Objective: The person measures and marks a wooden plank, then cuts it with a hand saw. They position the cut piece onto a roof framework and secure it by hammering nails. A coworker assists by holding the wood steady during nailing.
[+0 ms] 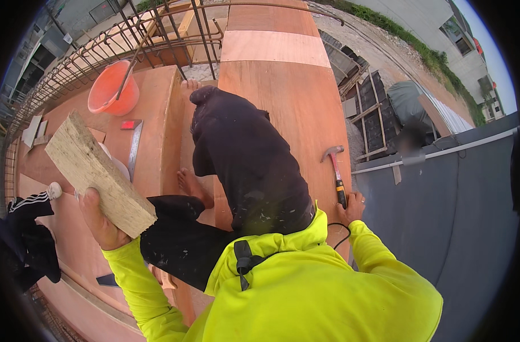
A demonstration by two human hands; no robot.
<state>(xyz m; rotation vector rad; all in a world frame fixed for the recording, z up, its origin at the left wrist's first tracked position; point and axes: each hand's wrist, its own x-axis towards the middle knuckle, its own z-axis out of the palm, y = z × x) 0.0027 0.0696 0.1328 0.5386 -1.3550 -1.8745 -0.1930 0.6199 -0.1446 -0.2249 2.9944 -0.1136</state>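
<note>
My left hand (100,219) is closed around the lower end of a thick, rough wooden block (97,171), which is tilted up and away to the left. On the right edge of the plywood panel (271,85) lies a claw hammer (338,179) with a red and black handle, its head pointing away from me. My right hand (352,208) is closed at the end of that handle, thumb on one side and fingers on the other. Some of its fingers are hidden. My legs in dark trousers straddle the panel, one bare foot beside it.
An orange bucket (113,88) stands on plywood at the left, near a metal try square (136,145) with a red end. Rebar (157,34) rises beyond. Another person's leg (32,208) is at far left. A grey wall (419,211) borders the right.
</note>
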